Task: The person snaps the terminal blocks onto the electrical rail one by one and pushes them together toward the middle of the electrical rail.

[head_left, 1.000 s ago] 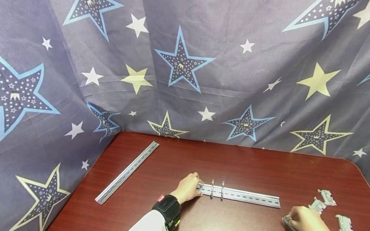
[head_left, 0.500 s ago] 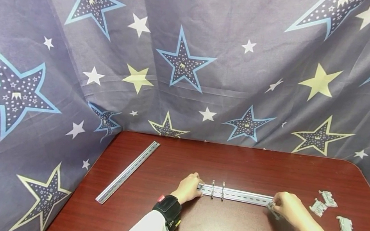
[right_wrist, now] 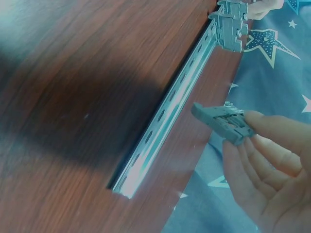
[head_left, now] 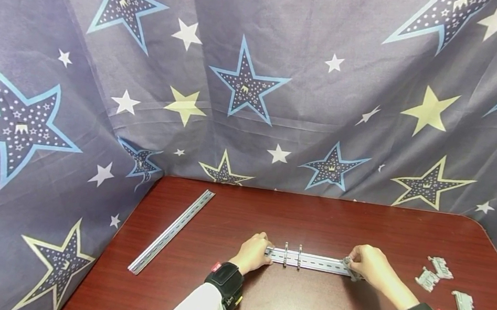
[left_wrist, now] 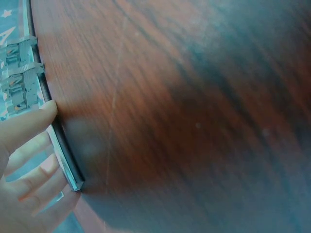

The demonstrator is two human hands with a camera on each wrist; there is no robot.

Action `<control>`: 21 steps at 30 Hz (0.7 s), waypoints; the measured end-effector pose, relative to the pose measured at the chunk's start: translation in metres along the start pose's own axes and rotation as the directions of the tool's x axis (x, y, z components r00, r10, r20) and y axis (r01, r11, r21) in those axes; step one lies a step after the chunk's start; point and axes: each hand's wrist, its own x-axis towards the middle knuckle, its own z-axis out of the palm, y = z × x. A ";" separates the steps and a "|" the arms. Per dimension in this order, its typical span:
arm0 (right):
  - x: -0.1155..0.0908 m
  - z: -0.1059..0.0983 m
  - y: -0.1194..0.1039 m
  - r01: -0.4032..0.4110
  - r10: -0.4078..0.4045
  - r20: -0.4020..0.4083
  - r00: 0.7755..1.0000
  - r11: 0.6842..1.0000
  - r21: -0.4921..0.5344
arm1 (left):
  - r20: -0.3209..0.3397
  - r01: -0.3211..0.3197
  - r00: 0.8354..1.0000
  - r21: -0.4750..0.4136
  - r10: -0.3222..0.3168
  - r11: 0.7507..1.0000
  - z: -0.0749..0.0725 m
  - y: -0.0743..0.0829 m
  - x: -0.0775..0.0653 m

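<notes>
A slotted metal DIN rail (head_left: 321,264) lies across the table in front of me. Its left end is gripped by my left hand (head_left: 254,252), thumb on the near edge in the left wrist view and fingers behind. Two grey terminal blocks (right_wrist: 231,29) sit upright on the rail, close to that hand. My right hand (head_left: 373,269) pinches another grey terminal block (right_wrist: 222,121) between thumb and fingers. In the right wrist view this block is tilted and raised beside the rail; from the head it overlaps the rail's right end.
A second DIN rail (head_left: 171,231) lies slantwise at the table's left. Three loose terminal blocks lie at the right, two close together (head_left: 427,279) and one apart (head_left: 465,305). A star-patterned curtain (head_left: 250,139) hangs along the table's back and sides.
My right hand has carried the terminal block left, from beside the loose blocks to the rail's right end. The left hand keeps its grip in the same place.
</notes>
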 end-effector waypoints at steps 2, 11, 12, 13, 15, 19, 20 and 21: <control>0.003 0.001 -0.002 -0.005 0.005 -0.004 1.000 1.000 -0.001 | 0.001 0.000 1.000 0.000 0.000 1.000 0.000 0.000 0.000; 0.014 0.010 -0.012 -0.036 0.037 -0.030 0.999 0.999 0.019 | -0.005 -0.003 1.000 0.000 0.003 1.000 0.000 0.000 0.000; 0.015 0.012 -0.013 -0.041 0.042 -0.032 0.999 0.999 0.024 | -0.006 -0.004 1.000 -0.002 0.004 1.000 0.000 0.000 0.000; 0.016 0.013 -0.014 -0.045 0.046 -0.033 0.998 0.999 0.030 | -0.005 -0.003 1.000 -0.003 0.003 1.000 0.000 -0.001 0.000; 0.018 0.016 -0.016 -0.060 0.062 -0.033 0.998 0.997 0.050 | -0.006 -0.002 1.000 -0.006 0.002 1.000 0.000 -0.001 0.000; 0.021 0.021 -0.019 -0.075 0.078 -0.039 0.996 0.994 0.081 | -0.006 -0.005 1.000 -0.005 0.005 1.000 0.001 -0.001 0.000; 0.022 0.023 -0.019 -0.084 0.088 -0.041 0.995 0.993 0.088 | -0.007 -0.007 1.000 -0.004 0.007 1.000 0.001 -0.001 0.000; 0.023 0.024 -0.020 -0.089 0.093 -0.044 0.995 0.992 0.092 | -0.006 -0.008 1.000 -0.003 0.008 1.000 0.001 0.000 0.000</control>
